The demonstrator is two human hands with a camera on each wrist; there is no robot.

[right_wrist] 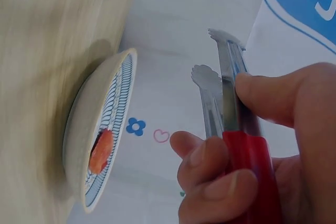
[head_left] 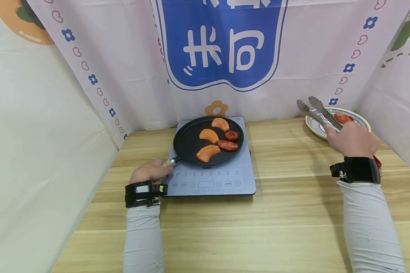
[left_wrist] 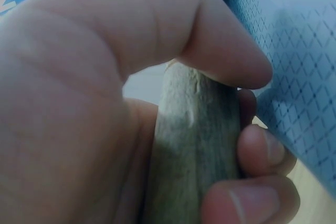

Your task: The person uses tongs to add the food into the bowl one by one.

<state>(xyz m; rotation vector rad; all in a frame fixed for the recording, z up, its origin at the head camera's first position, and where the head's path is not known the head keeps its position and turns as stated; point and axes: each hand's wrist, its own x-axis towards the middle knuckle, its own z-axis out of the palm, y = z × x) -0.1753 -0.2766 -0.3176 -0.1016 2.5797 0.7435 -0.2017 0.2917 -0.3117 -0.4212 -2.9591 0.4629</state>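
Note:
My left hand (head_left: 152, 170) grips the wooden handle (left_wrist: 191, 150) of a black frying pan (head_left: 188, 142), fingers curled round it. In the pan lie three orange, white-striped salmon slices (head_left: 208, 152) and two reddish-brown pieces (head_left: 227, 145). On the right, my right hand (head_left: 355, 140) holds metal tongs (right_wrist: 231, 87) by their red grip (right_wrist: 254, 174). The tongs' tips stand apart with nothing between them, raised near a blue-patterned plate (head_left: 312, 126). A reddish food piece (right_wrist: 101, 150) rests in that plate, partly hidden by the hand in the head view.
The pan sits on a light grey induction cooker (head_left: 205, 189) on a wooden table (head_left: 280, 220). Behind hangs a white cloth (head_left: 133, 76) with a blue emblem. Another pale cloth wall (head_left: 37, 151) borders the table on the left.

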